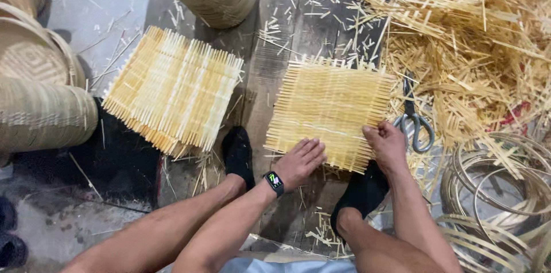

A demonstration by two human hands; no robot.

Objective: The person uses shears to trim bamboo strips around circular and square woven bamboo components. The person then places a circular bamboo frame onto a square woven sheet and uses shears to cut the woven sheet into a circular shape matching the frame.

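Note:
A square woven bamboo mat (330, 106) lies on the dark wooden floor in front of me. My left hand (301, 161), with a black watch on its wrist, rests flat on the mat's near edge, fingers together. My right hand (385, 144) presses on the mat's near right corner, fingers curled over the strips. My feet in black socks (239, 154) sit on either side of the mat's near edge. Neither hand lifts the mat off the floor.
A stack of finished mats (172, 89) lies to the left. Scissors (412, 118) lie just right of the mat, beside a heap of bamboo strips (470, 43). Woven baskets (40, 95) stand at the left and top; bamboo hoops (499, 181) coil at the right.

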